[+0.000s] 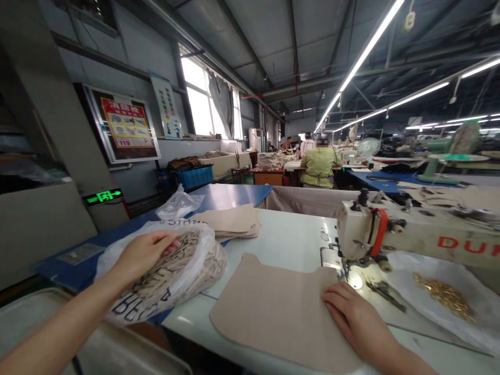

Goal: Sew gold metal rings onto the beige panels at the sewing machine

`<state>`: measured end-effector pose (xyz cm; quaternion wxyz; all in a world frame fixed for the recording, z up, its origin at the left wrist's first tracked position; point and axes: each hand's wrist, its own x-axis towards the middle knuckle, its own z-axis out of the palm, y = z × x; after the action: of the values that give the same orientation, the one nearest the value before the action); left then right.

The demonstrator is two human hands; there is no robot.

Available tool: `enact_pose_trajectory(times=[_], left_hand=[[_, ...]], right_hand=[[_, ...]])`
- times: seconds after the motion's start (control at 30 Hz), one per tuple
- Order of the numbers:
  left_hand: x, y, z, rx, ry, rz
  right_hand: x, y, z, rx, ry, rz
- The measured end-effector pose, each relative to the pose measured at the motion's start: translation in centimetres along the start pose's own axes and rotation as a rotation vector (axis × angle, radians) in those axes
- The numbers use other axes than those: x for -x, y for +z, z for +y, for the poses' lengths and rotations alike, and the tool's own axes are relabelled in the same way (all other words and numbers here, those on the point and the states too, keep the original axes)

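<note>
My left hand is over a white plastic bag full of short beige fabric strips. Its fingers are curled together at the strips; whatever lies between them is hidden. On the pale tabletop in front of me lies a flat beige cut panel with a notched far edge. My right hand rests on that panel's right edge, fingers lying flat and its thumb out of sight. Just beyond this hand is the needle area of a sewing machine, lit by a small lamp.
A stack of beige panels lies behind the bag. Gold-coloured metal pieces sit on white plastic at the right, near dark scissors or snips. A blue table adjoins mine. Farther off, a person in a yellow-green top sits working.
</note>
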<state>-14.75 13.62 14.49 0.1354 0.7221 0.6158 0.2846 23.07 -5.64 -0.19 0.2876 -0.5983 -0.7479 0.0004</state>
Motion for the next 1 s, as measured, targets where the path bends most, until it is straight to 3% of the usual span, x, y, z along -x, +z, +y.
enact_pose_trajectory(times=[0.1, 0.27, 0.37, 0.5, 0.63, 0.77, 0.87, 0.93, 1.0], left_hand=[[2.5, 3.7, 4.0, 0.204, 0.104, -0.1], [6.4, 13.8, 11.4, 0.512, 0.377, -0.35], [6.4, 19.5, 16.2, 0.668, 0.419, -0.452], [4.5, 24.2, 20.6, 0.654, 0.404, -0.396], [2.9, 26.6, 20.2, 0.596, 0.356, -0.374], [2.6, 27.3, 18.1, 0.491, 0.348, -0.395], [2.6, 27.3, 17.7, 0.406, 0.371, -0.415], [2.6, 27.3, 17.9, 0.369, 0.377, -0.419], [2.6, 27.3, 18.2, 0.337, 0.391, -0.413]], right_hand=[[-0.3, -0.2, -0.6, 0.051, 0.03, -0.001], [-0.9, 0.0, -1.1, 0.179, 0.062, 0.007], [-1.2, 0.3, -1.0, 0.305, 0.026, -0.004], [-1.5, 0.5, -0.7, 0.375, -0.017, -0.026], [-0.5, -0.6, -0.4, 0.306, -0.039, -0.041], [2.3, -4.1, 1.2, 0.208, -0.009, 0.024], [4.1, -7.8, 4.0, 0.232, 0.223, 0.093], [4.5, -9.9, 6.4, 0.345, 0.503, 0.037], [4.3, -11.3, 8.7, 0.395, 0.619, 0.0]])
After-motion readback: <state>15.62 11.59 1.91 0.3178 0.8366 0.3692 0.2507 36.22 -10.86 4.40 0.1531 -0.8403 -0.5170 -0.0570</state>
